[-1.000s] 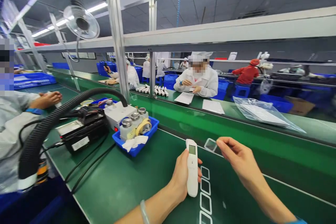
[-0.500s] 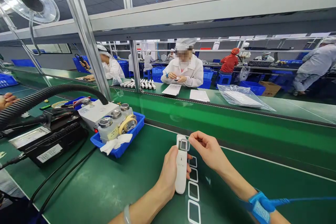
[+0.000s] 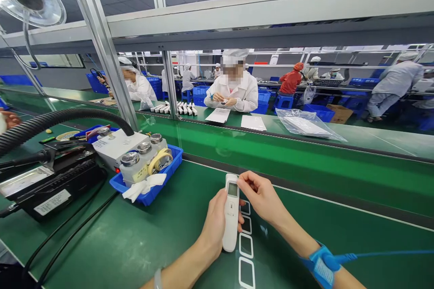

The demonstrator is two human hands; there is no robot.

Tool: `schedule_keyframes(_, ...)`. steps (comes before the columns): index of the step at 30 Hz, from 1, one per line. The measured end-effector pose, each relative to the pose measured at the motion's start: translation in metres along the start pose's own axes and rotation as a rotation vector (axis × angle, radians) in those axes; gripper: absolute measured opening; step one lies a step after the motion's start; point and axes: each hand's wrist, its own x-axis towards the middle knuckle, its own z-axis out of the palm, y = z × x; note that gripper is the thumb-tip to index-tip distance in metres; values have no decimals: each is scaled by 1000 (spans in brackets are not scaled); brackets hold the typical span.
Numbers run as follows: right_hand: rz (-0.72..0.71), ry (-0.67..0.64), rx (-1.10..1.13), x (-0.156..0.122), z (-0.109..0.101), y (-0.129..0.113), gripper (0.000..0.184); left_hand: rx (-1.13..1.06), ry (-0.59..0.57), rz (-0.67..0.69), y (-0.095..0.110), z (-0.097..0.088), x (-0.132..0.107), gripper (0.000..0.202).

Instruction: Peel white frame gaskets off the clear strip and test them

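My left hand is wrapped round a white handheld thermometer, holding it upright above the green table. My right hand has its fingertips pinched against the top of the thermometer beside its small screen. A blue strap circles my right wrist, with a blue cord running off to the right. Under my hands a strip of clear rectangular screen lenses lies on the table.
A blue tray with metal-capped bottles, tape and a cloth stands at left, beside a black machine and a thick black hose. Beyond the green conveyor, workers in white sit with papers and a plastic bag.
My right hand carried a clear lens from the air down onto the thermometer's screen and now presses at its top. The view shifted right and down.
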Motion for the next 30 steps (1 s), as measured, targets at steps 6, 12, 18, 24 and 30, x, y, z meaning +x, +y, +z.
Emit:
schedule_keyframes(6,-80,24,-176,-2,-2,-1,23,12,-39,10,3,1,-2,38)
schedule_keyframes(12,-164,61,-270,-3,-3,-2,22,91,-62,53,6,2,-5,30)
schedule_keyframes(18,-588,127,-591,-9,-3,5,25,189,-65,93,6,-2,0,26)
schedule_keyframes(24,-418,142,-301,-4,-11,4,21,231,-85,97,12,-3,3,27)
schedule_keyframes(30,-120,-30,-75,4,-20,-1,19,354,-221,83,13,-7,1,28)
